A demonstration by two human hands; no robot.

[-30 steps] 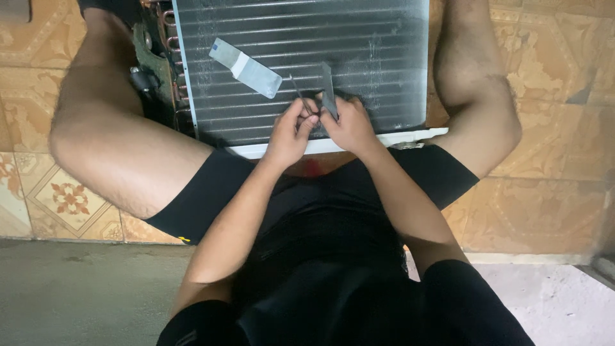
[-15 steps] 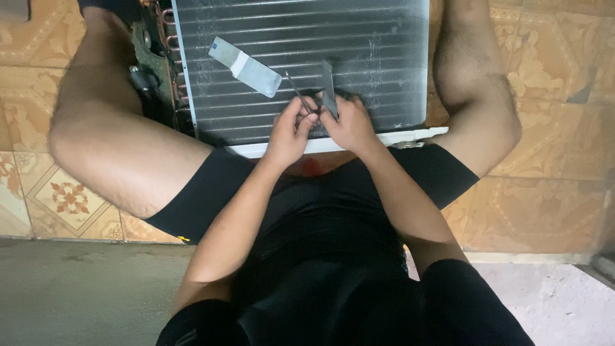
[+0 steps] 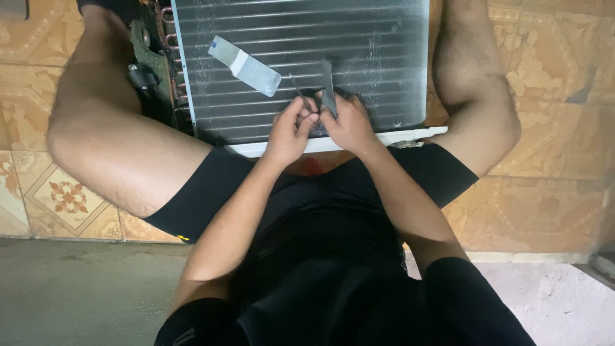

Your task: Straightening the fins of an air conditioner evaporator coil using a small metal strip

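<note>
Fin comb (image 3: 328, 86), flat, stiff grey metal, stands on the finned coil (image 3: 301, 64) lying on the tiled floor between your knees, your right hand (image 3: 349, 125) pinching its lower end, left hand (image 3: 288, 131) clenched alongside; fins look thin and easily bent.

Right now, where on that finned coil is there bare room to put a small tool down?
The finned coil is bare on its upper right, between the grey comb and the right edge. The upper left holds a flat metal strip. The lower middle is crowded: the left hand and right hand meet there.
</note>
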